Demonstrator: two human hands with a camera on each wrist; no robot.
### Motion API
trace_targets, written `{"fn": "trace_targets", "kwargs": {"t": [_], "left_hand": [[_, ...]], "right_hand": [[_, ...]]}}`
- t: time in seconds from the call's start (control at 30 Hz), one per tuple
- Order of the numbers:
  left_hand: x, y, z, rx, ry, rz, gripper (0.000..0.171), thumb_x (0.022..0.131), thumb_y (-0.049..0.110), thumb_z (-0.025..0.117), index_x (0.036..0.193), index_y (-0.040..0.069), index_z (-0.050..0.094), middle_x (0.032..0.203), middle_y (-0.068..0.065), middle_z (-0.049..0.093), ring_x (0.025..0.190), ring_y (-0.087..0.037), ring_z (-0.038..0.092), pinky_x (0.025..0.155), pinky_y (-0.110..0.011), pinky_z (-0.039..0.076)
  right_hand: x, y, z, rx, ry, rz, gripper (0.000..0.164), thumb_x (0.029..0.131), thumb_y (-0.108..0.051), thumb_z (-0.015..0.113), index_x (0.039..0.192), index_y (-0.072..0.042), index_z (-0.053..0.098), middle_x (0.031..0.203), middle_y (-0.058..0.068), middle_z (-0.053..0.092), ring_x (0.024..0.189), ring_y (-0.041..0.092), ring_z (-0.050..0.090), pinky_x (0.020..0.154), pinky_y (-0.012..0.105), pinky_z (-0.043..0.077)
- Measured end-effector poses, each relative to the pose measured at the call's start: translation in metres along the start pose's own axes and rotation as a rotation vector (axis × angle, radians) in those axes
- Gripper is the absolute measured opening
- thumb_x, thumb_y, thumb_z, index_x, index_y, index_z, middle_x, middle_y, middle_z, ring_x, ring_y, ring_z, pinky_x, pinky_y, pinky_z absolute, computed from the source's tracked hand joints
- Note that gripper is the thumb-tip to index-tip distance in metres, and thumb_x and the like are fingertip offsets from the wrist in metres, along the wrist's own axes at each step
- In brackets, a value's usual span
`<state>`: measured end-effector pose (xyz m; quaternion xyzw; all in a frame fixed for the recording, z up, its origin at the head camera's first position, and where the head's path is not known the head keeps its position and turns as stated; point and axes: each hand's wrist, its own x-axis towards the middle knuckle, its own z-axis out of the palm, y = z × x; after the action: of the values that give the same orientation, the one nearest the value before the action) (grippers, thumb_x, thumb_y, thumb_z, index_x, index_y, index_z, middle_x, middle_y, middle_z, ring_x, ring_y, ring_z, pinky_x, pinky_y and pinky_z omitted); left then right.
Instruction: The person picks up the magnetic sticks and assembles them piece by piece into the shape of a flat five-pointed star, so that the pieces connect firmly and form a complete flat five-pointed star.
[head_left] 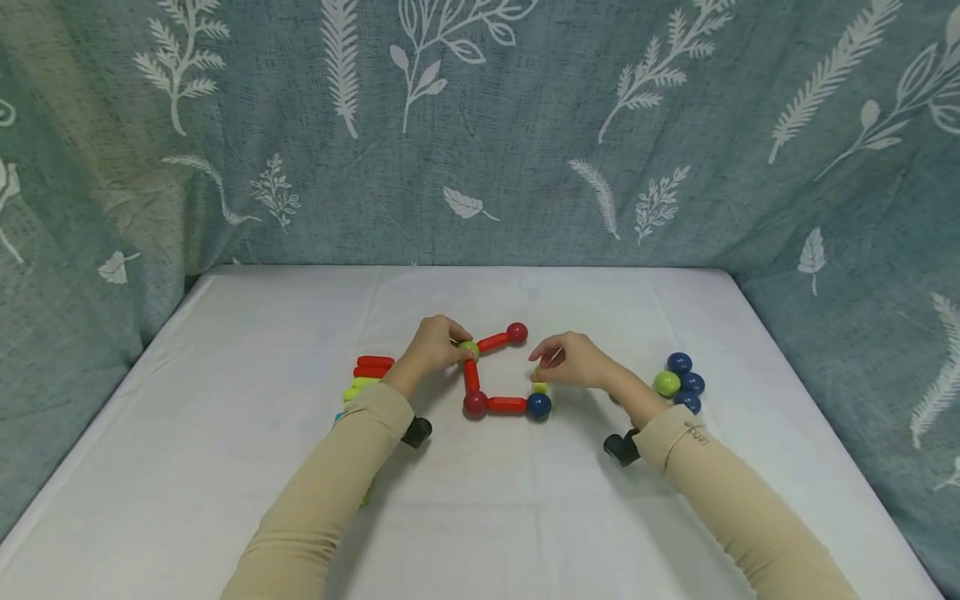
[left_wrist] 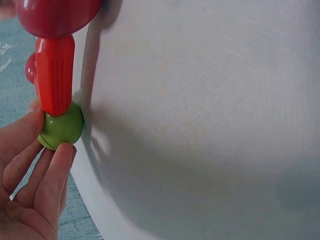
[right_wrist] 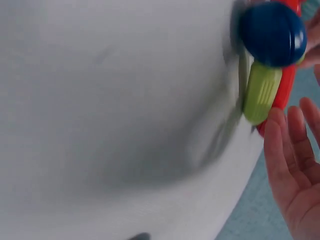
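My left hand [head_left: 435, 343] pinches a green ball [head_left: 470, 350] between thumb and fingers, seen closer in the left wrist view with a red stick [left_wrist: 54, 75] joined to it. From that ball, one red stick [head_left: 493, 342] runs to a red ball [head_left: 517, 333] and another [head_left: 471, 375] to a nearer red ball [head_left: 476, 405]. A further red stick [head_left: 507, 405] links this to a blue ball [head_left: 538, 406]. A short green stick [right_wrist: 262, 92] projects from the blue ball. Beside its free end is my right hand [right_wrist: 297, 175], fingers extended and holding nothing.
Left of the structure lie red sticks [head_left: 373, 367] and green sticks [head_left: 360, 385], partly behind the left sleeve. Blue balls [head_left: 692, 383] and a green ball [head_left: 667, 383] sit together at the right. A patterned curtain [head_left: 480, 167] hangs behind the white table [head_left: 262, 333].
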<state>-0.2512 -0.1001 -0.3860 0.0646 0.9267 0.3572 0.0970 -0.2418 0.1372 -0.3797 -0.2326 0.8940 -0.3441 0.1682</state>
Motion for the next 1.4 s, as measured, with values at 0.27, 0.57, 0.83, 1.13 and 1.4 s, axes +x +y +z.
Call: {"fn": "trace_targets", "kwargs": {"t": [0.27,0.57,0.83,1.13,1.4], "left_hand": [[0.0,-0.001,0.0,0.006,-0.001,0.004,0.029,0.078,0.012,0.073,0.103,-0.002,0.068,0.1,-0.013,0.067,0.093,-0.023,0.059,0.077,-0.03,0.049],[0.001,-0.001,-0.001,0.026,-0.007,0.031,0.03,0.079,0.011,0.072,0.106,0.0,0.067,0.103,-0.013,0.066,0.095,-0.023,0.058,0.079,-0.031,0.049],[-0.002,0.0,-0.002,0.065,-0.014,0.028,0.026,0.079,0.012,0.072,0.102,0.0,0.069,0.101,-0.012,0.067,0.09,-0.021,0.057,0.079,-0.032,0.048],[-0.012,-0.001,-0.006,0.116,-0.042,0.014,0.025,0.08,0.013,0.071,0.101,0.0,0.068,0.098,-0.01,0.067,0.087,-0.02,0.057,0.077,-0.031,0.049],[-0.024,-0.004,-0.009,0.137,-0.064,-0.03,0.027,0.08,0.019,0.072,0.1,0.001,0.068,0.094,-0.008,0.066,0.083,-0.021,0.054,0.075,-0.031,0.049]], "right_hand": [[-0.023,-0.003,0.013,0.028,-0.063,-0.043,0.025,0.077,-0.018,0.074,0.095,-0.003,0.067,0.082,0.0,0.062,0.077,0.014,0.058,0.069,0.025,0.049],[-0.029,-0.002,0.024,-0.001,0.012,-0.017,0.021,0.074,-0.014,0.076,0.091,-0.005,0.068,0.083,0.001,0.062,0.073,0.013,0.058,0.064,0.024,0.05],[-0.028,0.001,0.025,-0.003,0.058,0.018,0.018,0.074,-0.008,0.075,0.09,-0.004,0.068,0.085,0.002,0.062,0.072,0.013,0.057,0.063,0.023,0.05],[-0.026,-0.002,0.02,-0.013,0.057,0.049,0.019,0.073,-0.006,0.074,0.091,-0.003,0.067,0.085,0.003,0.062,0.073,0.014,0.057,0.062,0.024,0.05],[-0.021,-0.002,0.015,-0.02,0.054,0.068,0.021,0.072,-0.003,0.073,0.092,-0.002,0.067,0.089,0.005,0.062,0.078,0.017,0.058,0.064,0.026,0.05]]}}
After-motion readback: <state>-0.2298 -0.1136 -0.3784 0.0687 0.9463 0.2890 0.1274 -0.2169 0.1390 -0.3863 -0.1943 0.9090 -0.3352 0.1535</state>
